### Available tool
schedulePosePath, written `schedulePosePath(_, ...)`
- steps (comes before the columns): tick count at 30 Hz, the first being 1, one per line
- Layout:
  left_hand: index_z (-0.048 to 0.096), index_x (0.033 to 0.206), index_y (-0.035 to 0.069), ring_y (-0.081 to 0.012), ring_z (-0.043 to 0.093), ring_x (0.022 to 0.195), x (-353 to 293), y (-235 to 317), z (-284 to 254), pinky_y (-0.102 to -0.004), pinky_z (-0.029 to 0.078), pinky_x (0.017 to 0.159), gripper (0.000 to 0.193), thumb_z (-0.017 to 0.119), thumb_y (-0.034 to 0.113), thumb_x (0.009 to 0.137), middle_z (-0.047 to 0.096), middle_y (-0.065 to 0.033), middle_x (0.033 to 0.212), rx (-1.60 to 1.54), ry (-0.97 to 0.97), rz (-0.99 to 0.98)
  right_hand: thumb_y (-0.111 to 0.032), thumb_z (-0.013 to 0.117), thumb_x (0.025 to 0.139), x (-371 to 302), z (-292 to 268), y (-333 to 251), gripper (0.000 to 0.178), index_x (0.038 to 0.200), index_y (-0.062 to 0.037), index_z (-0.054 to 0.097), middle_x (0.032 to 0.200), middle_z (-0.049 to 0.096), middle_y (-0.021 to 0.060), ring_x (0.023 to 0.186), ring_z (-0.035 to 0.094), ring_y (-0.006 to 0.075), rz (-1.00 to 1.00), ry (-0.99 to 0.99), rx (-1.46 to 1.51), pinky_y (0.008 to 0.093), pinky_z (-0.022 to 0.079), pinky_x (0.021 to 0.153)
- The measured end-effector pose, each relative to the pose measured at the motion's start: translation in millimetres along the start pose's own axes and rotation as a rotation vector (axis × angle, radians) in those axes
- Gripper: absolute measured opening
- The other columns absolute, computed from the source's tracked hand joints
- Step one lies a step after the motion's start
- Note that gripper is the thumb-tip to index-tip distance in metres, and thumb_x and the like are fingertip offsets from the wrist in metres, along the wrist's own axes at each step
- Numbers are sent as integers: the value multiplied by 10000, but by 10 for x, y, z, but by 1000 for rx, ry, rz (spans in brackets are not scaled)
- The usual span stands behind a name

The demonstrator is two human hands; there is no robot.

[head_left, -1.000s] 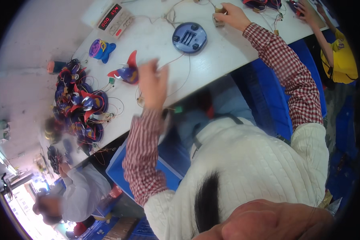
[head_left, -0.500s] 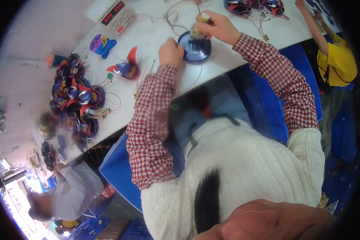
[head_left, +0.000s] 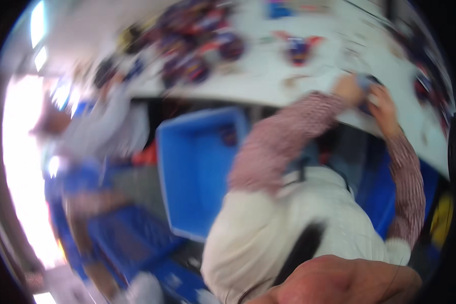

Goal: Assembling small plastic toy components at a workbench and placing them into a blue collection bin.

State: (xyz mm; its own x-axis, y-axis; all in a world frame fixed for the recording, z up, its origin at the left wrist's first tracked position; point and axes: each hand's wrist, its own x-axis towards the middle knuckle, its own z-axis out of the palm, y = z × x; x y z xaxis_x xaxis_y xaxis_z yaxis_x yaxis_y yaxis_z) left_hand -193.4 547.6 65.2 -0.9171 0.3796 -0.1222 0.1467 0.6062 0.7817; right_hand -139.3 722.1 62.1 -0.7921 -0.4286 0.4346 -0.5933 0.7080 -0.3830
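Both my hands meet at the table's front edge, around a dark blue round shell [head_left: 373, 80], and the view is smeared by motion. My left hand [head_left: 349, 90] is closed against the shell's left side, most of its fingers hidden. My right hand [head_left: 383, 107] grips the shell from the right with bent fingers. The hands cover much of the shell. To their left on the white table stands a dark blue toy piece with red horns [head_left: 298, 49], apart from both hands.
A pile of similar horned pieces [head_left: 195, 38] lies on the table [head_left: 261, 76] at the far left. More dark pieces [head_left: 424, 87] are at the right. Below the table edge stands a blue crate [head_left: 200, 172] with a dark piece inside. A person in pale clothing [head_left: 99, 126] works at left.
The view has swung left, bringing the blue crate into sight. My right hand no longer shows the cream-handled tool; it has come to the round shell beside my left hand.
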Motion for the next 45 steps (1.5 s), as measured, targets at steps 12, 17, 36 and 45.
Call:
schedulePosePath(12, 487, 1080, -32, -358, 638, 773, 161, -303, 413, -418, 530, 665, 362, 587, 109, 761, 628, -216, 872, -12, 147, -179, -141, 535, 907, 52, 202, 365, 183, 1044, -20, 531, 904, 559, 68, 758, 517, 175, 265, -155, 206, 260, 425, 687)
schedulePosePath(17, 449, 1154, -63, -356, 633, 749, 230, -481, 488, -420, 522, 651, 510, 637, 156, 734, 623, -217, 842, -13, 166, -86, -132, 546, 885, 12, 225, 337, 157, 989, -14, 556, 823, 573, 59, 703, 501, 154, 296, -86, 173, 260, 423, 660)
schedulePosePath(36, 623, 1034, 42, -120, 520, 689, -1701, -1207, -1073, -225, 443, 610, 215, 631, 133, 839, 588, -53, 812, 186, 557, 15, -45, 609, 833, -88, 353, -1143, 67, 885, -3, 612, 801, 580, 62, 641, 498, 148, 181, -71, 550, 225, 405, 597)
schedulePosePath(45, 609, 1008, 30, -249, 535, 798, -1042, -1334, -1047, -327, 476, 736, 224, 603, 154, 822, 535, -120, 902, 608, 437, 242, -126, 657, 823, -56, 699, -1404, 205, 974, -5, 590, 816, 589, 93, 597, 527, 184, 122, -258, 409, 263, 449, 563)
